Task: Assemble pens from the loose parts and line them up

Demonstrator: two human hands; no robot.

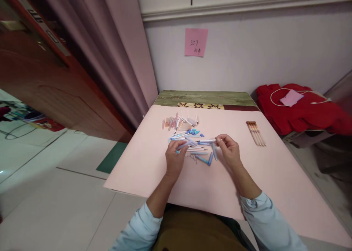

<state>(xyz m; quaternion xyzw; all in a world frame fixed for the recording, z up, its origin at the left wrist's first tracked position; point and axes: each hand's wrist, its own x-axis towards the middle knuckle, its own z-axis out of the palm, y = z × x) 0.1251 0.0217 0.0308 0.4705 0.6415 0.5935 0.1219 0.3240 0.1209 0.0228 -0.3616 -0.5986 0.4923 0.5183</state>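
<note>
My left hand [175, 159] is closed on a pale lavender pen barrel [182, 146], gripped between thumb and fingers. In a pinch, my right hand [229, 152] holds a thin white pen refill [208, 141] whose dark tip points left toward the barrel. Whether the two touch is too small to tell. Below and between my hands lie loose blue pen barrels [202, 159] and more white refills [195, 149]. Small bright blue pen parts [194, 132] are heaped just beyond them.
Behind the blue parts lie pinkish-brown pen pieces [171, 122] and more refills [187, 121]. Several brown-topped pens [255, 134] lie in a row on the pale pink table covering [143, 159]. Red cloth [302, 115] with a white cable is at the right, and a wall stands behind.
</note>
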